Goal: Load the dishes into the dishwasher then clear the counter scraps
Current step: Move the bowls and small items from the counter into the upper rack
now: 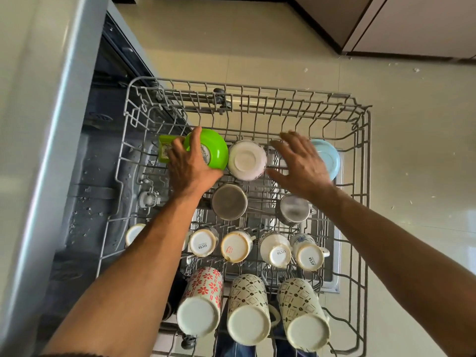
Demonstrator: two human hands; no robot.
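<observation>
Grey wire dishwasher rack, pulled out: left hand grips round green plastic bowl at far left; right hand spread wide, holding nothing, above far right.

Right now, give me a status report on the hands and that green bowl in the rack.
Left hand grips green bowl, far row of rack. Right hand open, fingers spread over the gap between white bowl and blue bowl. Nothing blocking.
</observation>
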